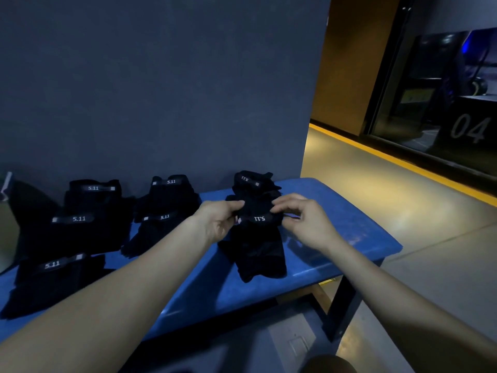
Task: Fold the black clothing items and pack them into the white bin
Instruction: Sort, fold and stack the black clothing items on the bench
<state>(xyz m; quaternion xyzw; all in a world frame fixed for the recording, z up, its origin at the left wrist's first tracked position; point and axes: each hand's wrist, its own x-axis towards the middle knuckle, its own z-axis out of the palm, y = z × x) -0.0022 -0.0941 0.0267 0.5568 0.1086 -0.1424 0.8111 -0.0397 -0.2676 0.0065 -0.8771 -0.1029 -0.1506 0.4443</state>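
Two hands [219,220] [301,220] pinch one of seven black garments [258,238]

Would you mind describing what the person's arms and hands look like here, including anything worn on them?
Both forearms are bare as far as the picture shows, with no sleeve in view. The left hand and right hand wear no gloves, and no watch, bracelet or ring can be seen on either, though the dim light could hide something small.
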